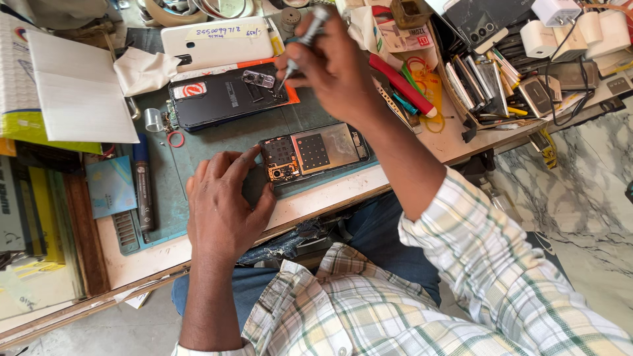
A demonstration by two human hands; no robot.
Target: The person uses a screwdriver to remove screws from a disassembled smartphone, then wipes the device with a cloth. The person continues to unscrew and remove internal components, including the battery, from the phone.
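Observation:
An opened phone (315, 152) with its inner boards bare lies on a green work mat (217, 142). My left hand (224, 204) rests flat on the mat and presses the phone's near end with thumb and fingers. My right hand (333, 62) is closed on a grey screwdriver (302, 43), whose tip touches a small camera part (258, 79) lying on a black phone back cover (227, 97) beyond the opened phone.
A white phone (217, 41) with a note, a white cloth (142, 69), a dark marker (143, 184), a red ring (175, 139), a red-handled tool (402, 86), a box of phone parts (488, 79) and white chargers (567, 29) crowd the bench.

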